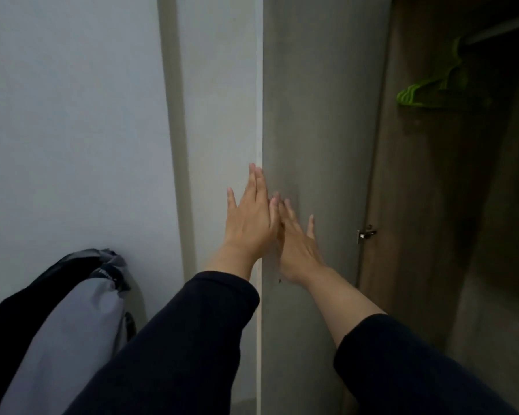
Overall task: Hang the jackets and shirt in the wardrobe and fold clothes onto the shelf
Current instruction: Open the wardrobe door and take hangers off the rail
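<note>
The grey wardrobe door (321, 100) stands swung open in front of me, edge-on at the middle. My left hand (250, 218) lies flat at the door's edge with fingers stretched out. My right hand (295, 244) rests flat on the door's inner face, fingers apart, touching the left hand. Neither hand holds anything. Inside the dark wardrobe (477, 205), several green hangers (426, 88) hang from the rail (498, 28) at the upper right. A grey and black jacket (63, 322) lies at the lower left.
A pale wall (72, 115) fills the left side. A metal hinge (366, 234) sits on the wardrobe's side panel, right of my hands. Both my arms wear dark sleeves.
</note>
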The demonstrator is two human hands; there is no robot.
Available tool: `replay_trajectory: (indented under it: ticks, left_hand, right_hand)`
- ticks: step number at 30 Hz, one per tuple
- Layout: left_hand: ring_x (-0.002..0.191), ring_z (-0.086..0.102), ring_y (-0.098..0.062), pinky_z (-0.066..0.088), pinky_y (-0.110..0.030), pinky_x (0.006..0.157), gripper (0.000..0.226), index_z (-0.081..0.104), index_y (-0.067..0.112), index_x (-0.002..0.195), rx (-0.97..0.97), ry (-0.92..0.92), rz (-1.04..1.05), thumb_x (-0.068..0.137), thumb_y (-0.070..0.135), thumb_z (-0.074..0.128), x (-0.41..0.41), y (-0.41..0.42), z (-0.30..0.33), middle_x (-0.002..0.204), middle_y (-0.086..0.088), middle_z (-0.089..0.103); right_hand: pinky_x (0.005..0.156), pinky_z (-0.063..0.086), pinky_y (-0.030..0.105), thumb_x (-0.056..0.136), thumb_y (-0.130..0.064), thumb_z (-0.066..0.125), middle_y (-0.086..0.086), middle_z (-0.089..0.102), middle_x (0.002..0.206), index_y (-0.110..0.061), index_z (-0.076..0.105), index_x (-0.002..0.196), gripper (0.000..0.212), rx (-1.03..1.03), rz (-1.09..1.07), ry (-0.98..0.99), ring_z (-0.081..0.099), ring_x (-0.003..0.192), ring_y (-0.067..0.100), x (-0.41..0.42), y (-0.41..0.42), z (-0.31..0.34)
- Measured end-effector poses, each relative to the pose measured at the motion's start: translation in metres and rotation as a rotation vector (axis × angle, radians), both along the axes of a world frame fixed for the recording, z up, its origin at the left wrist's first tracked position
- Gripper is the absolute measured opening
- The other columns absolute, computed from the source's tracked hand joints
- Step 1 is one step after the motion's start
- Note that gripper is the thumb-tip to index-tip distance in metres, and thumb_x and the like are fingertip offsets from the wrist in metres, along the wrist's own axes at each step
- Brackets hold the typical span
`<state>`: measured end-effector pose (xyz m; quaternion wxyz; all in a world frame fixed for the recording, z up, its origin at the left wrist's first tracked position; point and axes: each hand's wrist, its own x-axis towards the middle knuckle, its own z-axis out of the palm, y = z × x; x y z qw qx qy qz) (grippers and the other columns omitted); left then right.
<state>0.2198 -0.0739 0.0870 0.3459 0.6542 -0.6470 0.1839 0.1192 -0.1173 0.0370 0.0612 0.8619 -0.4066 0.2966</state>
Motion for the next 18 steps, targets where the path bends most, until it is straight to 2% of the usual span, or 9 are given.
replay_trajectory:
  ticks: [4, 6, 9, 14, 18]
  left_hand:
    - [0.148, -0.004, -0.014, -0.003, -0.048, 0.12, 0.069, -0.016, 0.002, 0.148, -0.028, 0.041, -0.01, 0.098, 0.023, 0.027, 0.036, -0.03, -0.002, 0.16, -0.008, -0.011]
    - [0.148, -0.005, -0.014, -0.005, -0.048, 0.119, 0.076, -0.018, 0.002, 0.147, -0.033, 0.052, -0.009, 0.094, 0.022, 0.032, 0.05, -0.046, -0.003, 0.16, -0.008, -0.013]
    - [0.148, -0.005, -0.014, -0.007, -0.047, 0.119, 0.087, -0.021, 0.003, 0.147, -0.025, 0.099, -0.003, 0.089, 0.024, 0.041, 0.066, -0.071, -0.004, 0.16, -0.008, -0.013]
    - [0.148, -0.003, -0.018, -0.005, -0.047, 0.119, 0.097, -0.017, 0.0, 0.148, 0.008, 0.189, 0.046, 0.083, 0.025, 0.051, 0.085, -0.112, -0.002, 0.16, -0.011, -0.008]
    - [0.148, 0.001, -0.017, -0.003, -0.043, 0.119, 0.097, -0.012, 0.002, 0.149, 0.018, 0.261, 0.034, 0.082, 0.027, 0.054, 0.102, -0.137, 0.003, 0.161, -0.009, -0.002]
  right_hand:
    - [0.115, -0.012, 0.059, 0.101, -0.021, 0.032, -0.005, -0.04, 0.151, -0.02, -0.032, 0.144, 0.076, 0.023, -0.124, -0.051, -0.032, 0.141, 0.014, 0.028, -0.042, 0.023]
    - [0.114, -0.013, 0.059, 0.102, -0.03, 0.026, -0.004, -0.037, 0.152, -0.018, -0.029, 0.146, 0.071, 0.002, -0.171, -0.028, -0.03, 0.142, 0.015, 0.039, -0.064, 0.039]
    - [0.113, -0.012, 0.06, 0.101, -0.034, 0.03, -0.004, -0.036, 0.153, -0.017, -0.029, 0.145, 0.075, -0.017, -0.191, 0.032, -0.029, 0.143, 0.015, 0.054, -0.091, 0.051]
    - [0.114, -0.01, 0.061, 0.091, -0.01, 0.042, -0.005, -0.036, 0.153, -0.02, -0.026, 0.147, 0.089, -0.042, -0.199, 0.075, -0.028, 0.144, 0.014, 0.07, -0.123, 0.049]
    - [0.113, -0.009, 0.062, 0.087, -0.007, 0.044, -0.005, -0.034, 0.154, -0.02, -0.022, 0.149, 0.092, -0.06, -0.222, 0.163, -0.026, 0.145, 0.013, 0.078, -0.145, 0.055]
